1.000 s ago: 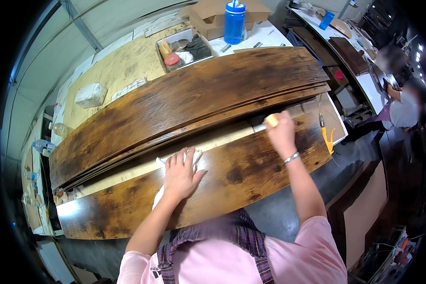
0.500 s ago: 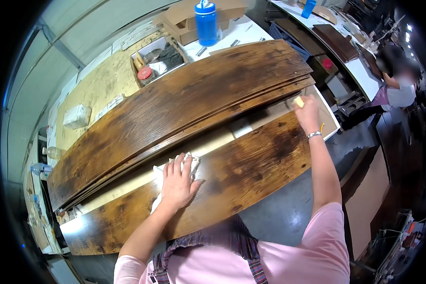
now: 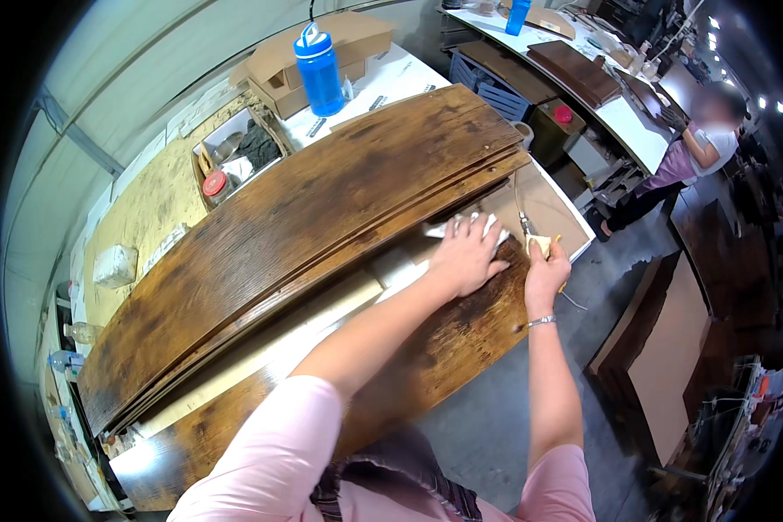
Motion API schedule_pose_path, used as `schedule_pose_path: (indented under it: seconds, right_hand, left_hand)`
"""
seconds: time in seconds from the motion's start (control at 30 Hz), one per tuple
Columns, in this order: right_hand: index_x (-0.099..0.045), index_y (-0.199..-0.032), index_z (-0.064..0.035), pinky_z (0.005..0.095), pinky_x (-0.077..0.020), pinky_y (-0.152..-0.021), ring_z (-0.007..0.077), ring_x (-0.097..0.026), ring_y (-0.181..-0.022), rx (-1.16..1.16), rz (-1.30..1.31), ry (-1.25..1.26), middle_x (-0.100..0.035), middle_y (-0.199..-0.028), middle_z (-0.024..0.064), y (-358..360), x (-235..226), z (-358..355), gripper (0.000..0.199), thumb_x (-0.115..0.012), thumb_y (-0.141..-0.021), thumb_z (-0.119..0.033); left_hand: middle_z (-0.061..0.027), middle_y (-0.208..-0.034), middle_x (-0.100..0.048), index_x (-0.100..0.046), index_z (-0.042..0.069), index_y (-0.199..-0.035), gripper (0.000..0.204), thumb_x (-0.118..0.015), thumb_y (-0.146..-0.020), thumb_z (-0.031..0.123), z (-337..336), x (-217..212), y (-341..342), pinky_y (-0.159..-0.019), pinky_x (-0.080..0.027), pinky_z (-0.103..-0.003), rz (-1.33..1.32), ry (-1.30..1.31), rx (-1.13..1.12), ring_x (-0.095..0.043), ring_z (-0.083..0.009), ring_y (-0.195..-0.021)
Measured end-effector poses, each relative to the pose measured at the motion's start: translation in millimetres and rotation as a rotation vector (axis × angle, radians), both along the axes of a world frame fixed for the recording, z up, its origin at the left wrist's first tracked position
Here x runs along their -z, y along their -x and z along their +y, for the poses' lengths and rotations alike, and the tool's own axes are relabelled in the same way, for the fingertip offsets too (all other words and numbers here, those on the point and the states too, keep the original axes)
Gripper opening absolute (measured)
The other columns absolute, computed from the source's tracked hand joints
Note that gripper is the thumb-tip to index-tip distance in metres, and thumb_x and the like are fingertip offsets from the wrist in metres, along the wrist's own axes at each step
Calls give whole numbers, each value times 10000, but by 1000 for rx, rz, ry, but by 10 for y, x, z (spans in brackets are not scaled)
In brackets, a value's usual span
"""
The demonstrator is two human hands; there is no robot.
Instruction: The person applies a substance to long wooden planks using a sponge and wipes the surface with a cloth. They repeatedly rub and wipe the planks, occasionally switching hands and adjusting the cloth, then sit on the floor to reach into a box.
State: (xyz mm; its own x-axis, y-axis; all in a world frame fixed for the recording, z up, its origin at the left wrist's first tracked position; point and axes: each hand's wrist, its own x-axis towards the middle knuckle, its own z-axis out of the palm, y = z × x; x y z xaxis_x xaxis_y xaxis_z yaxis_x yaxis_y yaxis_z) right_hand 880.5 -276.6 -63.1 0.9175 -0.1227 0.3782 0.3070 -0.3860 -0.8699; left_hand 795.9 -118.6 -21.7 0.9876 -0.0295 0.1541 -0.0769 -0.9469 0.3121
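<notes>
A long brown wood-grain board (image 3: 391, 370) lies in front of me. My left hand (image 3: 465, 258) presses a crumpled white cloth (image 3: 500, 233) onto its right part, fingers spread over the cloth. At the board's right end, my right hand (image 3: 546, 277) pinches a small pale yellow piece (image 3: 541, 243), whose exact kind I cannot make out. A thin hose with a metal fitting (image 3: 525, 224) runs right beside those fingers. Beyond the board, a stack of similar boards (image 3: 322, 226) lies across the table.
Behind the stack stand an open box (image 3: 202, 139) of supplies with a red-lidded jar (image 3: 217, 184), a blue bottle (image 3: 320, 76) and a cardboard carton (image 3: 357, 39). A white wrapped block (image 3: 115, 265) sits at left. Another person (image 3: 700, 148) works at a table on the right.
My left hand has slid the cloth from the board's middle to its right part. My right hand has come nearer to me, still holding the yellow piece. The view has shifted.
</notes>
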Motion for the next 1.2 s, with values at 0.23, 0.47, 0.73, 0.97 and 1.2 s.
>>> schedule_pose_path:
  seconds: [0.23,0.47,0.73,0.97,1.2]
  right_hand:
    - [-686,-965,66,379,-477,-741,262,-605,-797,60,-15,124,-622,-892,149,62,-109,-52,240,-770,-799,-85]
    - [-716,-978,-13,409,-497,-795,345,-627,-882,-236,-57,311,-637,-965,145,294,-482,334,248,-776,-779,-147]
    - [-731,-1056,-54,415,-522,-858,333,-635,-996,-264,90,704,-631,-1036,128,-60,-609,586,299,-775,-790,-183]
    - [-714,-1084,5,385,-509,-899,317,-640,-1061,-491,150,522,-656,-1130,152,-333,-589,448,326,-777,-784,-104]
    - [-712,-1100,8,373,-513,-881,321,-684,-922,-616,373,417,-713,-1000,176,-609,-273,-103,369,-790,-748,-67]
  left_hand:
    - [-231,-1554,-320,-261,52,-1529,767,-564,-962,471,248,-77,591,-1188,-249,-560,138,52,-8,-364,-395,-1418]
    - [-227,-1517,-351,-269,53,-1526,826,-634,-909,465,839,-257,2709,-1166,-257,-560,301,-52,-255,-384,-401,-1373]
    - [-165,-1455,-437,-408,79,-1464,761,-705,-836,392,842,-245,2976,-1090,-344,-497,169,18,-392,-465,-363,-1264]
    - [-146,-1440,-455,-422,101,-1458,731,-698,-848,394,863,-266,2976,-1049,-381,-485,184,44,-406,-479,-349,-1250]
    - [-146,-1432,-464,-439,104,-1449,719,-698,-848,401,864,-243,2989,-1039,-387,-481,165,29,-413,-483,-350,-1247]
